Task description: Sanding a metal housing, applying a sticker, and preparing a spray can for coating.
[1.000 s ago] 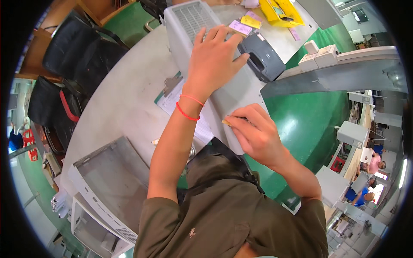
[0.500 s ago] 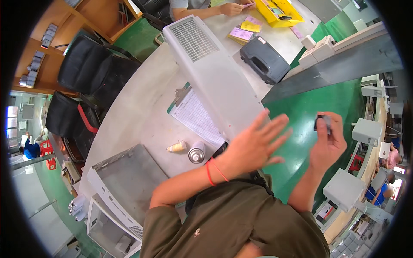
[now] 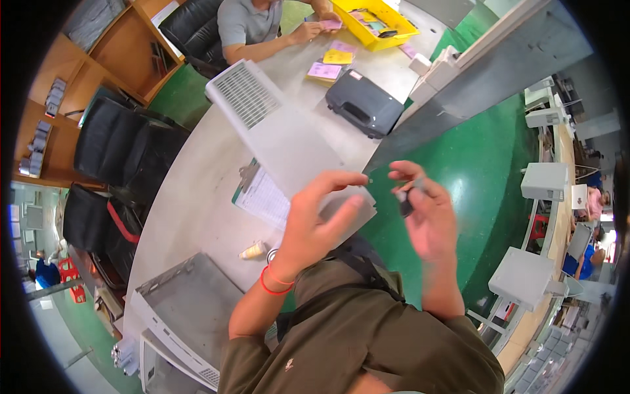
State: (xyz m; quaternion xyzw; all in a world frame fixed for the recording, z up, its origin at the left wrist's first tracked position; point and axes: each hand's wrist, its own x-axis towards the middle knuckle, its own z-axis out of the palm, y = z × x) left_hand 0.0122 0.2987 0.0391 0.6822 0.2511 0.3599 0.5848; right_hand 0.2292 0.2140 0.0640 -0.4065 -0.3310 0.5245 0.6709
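Observation:
A long pale-grey metal casing panel (image 3: 298,134) with a vent grille lies aslant across the table, its near end by my hands. My left hand (image 3: 315,226), with a red cord at the wrist, is over that end. Its thumb and forefinger are apart and nothing shows between them; whether it touches the panel I cannot tell. My right hand (image 3: 433,220), just right of the panel's end, pinches a small black-and-grey object (image 3: 407,202) too blurred to name. Under the panel a clipboard (image 3: 262,197) with a printed sheet is partly hidden.
On the curved table (image 3: 190,190) are a small tube (image 3: 252,250), a mostly hidden can (image 3: 272,257) and an open grey metal housing (image 3: 190,305). Farther off are a dark carry case (image 3: 364,104), coloured cards (image 3: 325,70) and a yellow tray (image 3: 377,43). A seated person (image 3: 262,29) handles a pink card.
My right hand has moved left toward the panel's end with the small object. My left hand has turned and its fingers have curled from a flat spread. The view has shifted.

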